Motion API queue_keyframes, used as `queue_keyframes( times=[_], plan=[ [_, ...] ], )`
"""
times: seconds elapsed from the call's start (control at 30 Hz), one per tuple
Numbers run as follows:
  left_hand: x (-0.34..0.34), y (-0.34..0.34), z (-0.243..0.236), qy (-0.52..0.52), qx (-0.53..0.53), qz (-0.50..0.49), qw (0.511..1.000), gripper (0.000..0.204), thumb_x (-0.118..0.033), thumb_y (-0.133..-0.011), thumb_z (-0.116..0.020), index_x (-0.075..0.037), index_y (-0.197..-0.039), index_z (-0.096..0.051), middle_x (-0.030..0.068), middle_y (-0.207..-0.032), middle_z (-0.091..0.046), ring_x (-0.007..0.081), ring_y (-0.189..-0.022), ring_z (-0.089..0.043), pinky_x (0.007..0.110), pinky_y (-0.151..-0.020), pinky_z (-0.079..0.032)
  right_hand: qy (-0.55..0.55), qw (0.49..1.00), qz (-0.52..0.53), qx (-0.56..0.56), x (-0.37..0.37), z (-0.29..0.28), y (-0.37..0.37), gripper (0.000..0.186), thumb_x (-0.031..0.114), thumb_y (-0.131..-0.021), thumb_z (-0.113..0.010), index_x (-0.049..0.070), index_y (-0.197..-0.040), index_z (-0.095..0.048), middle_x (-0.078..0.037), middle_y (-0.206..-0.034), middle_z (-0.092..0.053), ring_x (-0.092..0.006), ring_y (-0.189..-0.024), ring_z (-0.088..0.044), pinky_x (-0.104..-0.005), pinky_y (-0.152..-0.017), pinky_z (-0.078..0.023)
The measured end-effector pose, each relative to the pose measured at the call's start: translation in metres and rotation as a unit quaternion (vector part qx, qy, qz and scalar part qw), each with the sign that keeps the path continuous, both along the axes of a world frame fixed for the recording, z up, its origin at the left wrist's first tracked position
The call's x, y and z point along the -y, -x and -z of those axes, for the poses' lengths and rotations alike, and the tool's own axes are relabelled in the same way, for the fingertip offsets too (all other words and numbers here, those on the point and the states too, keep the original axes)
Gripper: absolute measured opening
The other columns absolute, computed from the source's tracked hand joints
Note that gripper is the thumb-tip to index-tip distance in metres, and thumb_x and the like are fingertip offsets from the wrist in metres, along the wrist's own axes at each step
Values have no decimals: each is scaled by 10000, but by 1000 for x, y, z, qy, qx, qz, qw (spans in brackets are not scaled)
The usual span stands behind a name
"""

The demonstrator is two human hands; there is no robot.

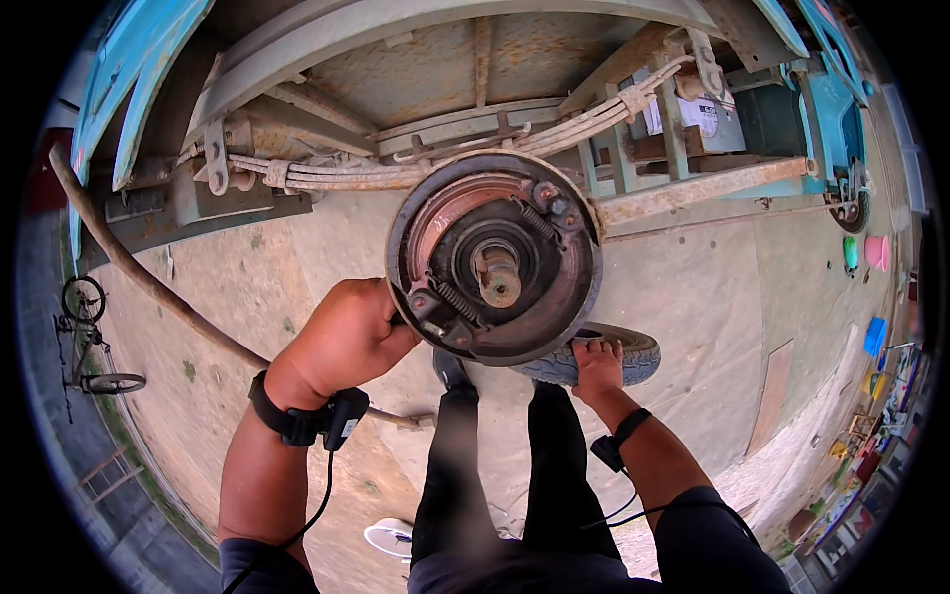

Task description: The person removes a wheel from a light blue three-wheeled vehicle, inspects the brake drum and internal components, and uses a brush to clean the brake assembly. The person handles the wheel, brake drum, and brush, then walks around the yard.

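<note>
In the middle hangs an exposed drum brake (435,223), a round rusty assembly with curved shoes, coil springs and a central axle stub (498,279). My left hand (346,332) is at its lower left rim, closed, with the fingertips hidden behind the edge. A small dark thing shows by those fingers; what they grip cannot be made out. Below the brake, partly covered by it, a black tire (638,354) stands near my feet. The fingers of my right hand (598,368) are curled over its tread.
A leaf spring (346,178) and a rusty bar (708,190) run beneath a blue vehicle frame (148,89). To the left, a long wooden pole (158,287) slants across the ground. A white basin (388,538) lies behind my legs. A bicycle (89,342) is at far left.
</note>
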State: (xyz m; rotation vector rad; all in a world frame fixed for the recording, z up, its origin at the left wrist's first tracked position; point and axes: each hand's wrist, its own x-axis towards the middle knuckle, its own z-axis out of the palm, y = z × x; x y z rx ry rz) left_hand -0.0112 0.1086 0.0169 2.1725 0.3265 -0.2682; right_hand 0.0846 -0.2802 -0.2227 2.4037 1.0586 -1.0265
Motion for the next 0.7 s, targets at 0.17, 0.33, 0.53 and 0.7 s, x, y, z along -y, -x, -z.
queue_keyframes(
  times=[0.17,0.33,0.53,0.7],
  plan=[
    [9,1,0,33,10,-35,999,248,-41,-801,-672,-53,-1048,-652,204,-882,-676,426,-834,-643,413,-729,-531,-3,1000,5,-7,2,0,-1,971,318,-631,-892,177,-1447,-385,-134,-1367,-507,-347,-1322,-460,-564,-1203,-214],
    [29,8,7,111,8,-132,985,272,-17,-844,-647,-14,-1114,-623,175,-964,-707,340,-889,-691,356,-800,-534,-4,1000,14,-16,-1,-3,-3,965,303,-624,-894,175,-1438,-391,-136,-1358,-510,-350,-1319,-462,-568,-1199,-220],
    [128,1,23,272,132,-427,852,308,9,-967,-598,-1,-1269,-533,55,-1221,-641,112,-1095,-564,260,-951,-451,-18,1000,17,-15,-3,-4,-3,949,290,-610,-898,177,-1422,-419,-138,-1341,-522,-349,-1307,-472,-570,-1194,-229],
    [138,-3,23,326,118,-510,787,262,6,-988,-592,-12,-1243,-535,43,-1144,-655,69,-1000,-576,223,-866,-469,-36,999,15,-8,3,0,-2,932,286,-609,-898,179,-1414,-440,-136,-1344,-523,-347,-1300,-476,-570,-1192,-232]
  ],
)
